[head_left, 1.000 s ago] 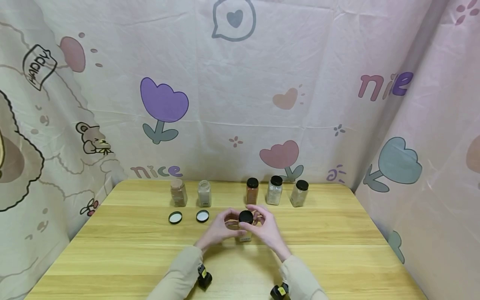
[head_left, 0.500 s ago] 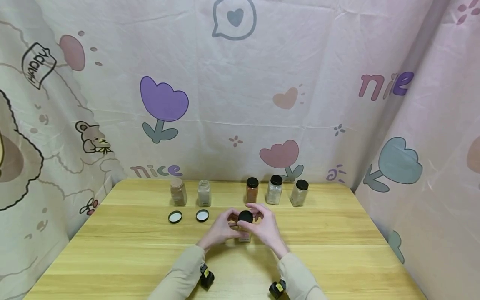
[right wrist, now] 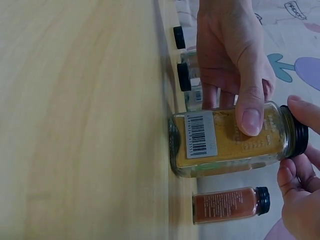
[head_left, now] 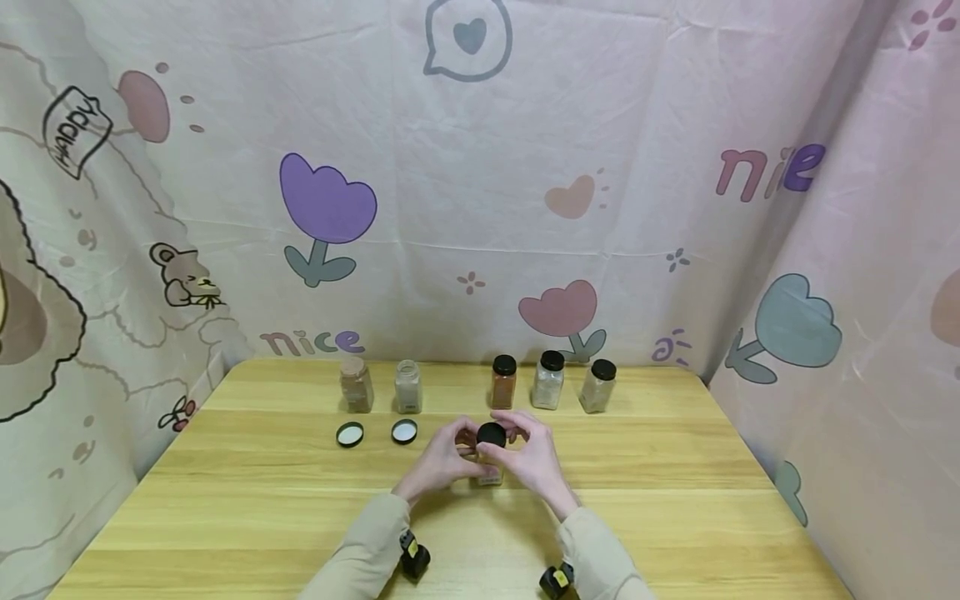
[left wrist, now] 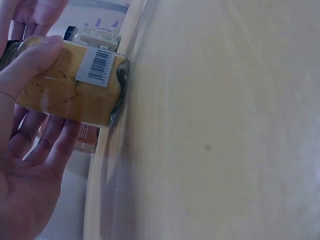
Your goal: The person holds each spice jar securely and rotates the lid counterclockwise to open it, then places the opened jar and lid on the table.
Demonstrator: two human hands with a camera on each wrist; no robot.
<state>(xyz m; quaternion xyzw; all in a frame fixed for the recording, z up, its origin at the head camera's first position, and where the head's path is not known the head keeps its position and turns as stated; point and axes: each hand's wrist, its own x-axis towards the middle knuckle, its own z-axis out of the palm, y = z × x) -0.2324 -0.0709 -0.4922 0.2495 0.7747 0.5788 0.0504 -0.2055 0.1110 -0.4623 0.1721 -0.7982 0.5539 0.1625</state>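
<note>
A square glass jar of yellow-brown powder (right wrist: 227,135) stands upright on the table between my hands, its barcode label showing in both wrist views. My left hand (head_left: 438,460) grips the jar's body, the thumb lying along one side and the fingers behind. With thumb and fingers, my right hand (head_left: 534,458) holds the black lid (head_left: 491,434) on top of the jar. The lid sits on the jar's neck. In the head view the hands cover most of the jar's body.
Behind stand three black-lidded jars: a red-brown one (head_left: 504,383), a whitish one (head_left: 548,381) and a beige one (head_left: 597,387). Two lidless jars, brownish (head_left: 357,387) and greyish (head_left: 408,388), stand back left. Before them lie two upturned lids (head_left: 349,434) (head_left: 404,431). A printed curtain hangs behind.
Both hands stay on the jar and its lid. My left wrist has shifted very slightly to the right; the other jars and the loose lids stay where they were.
</note>
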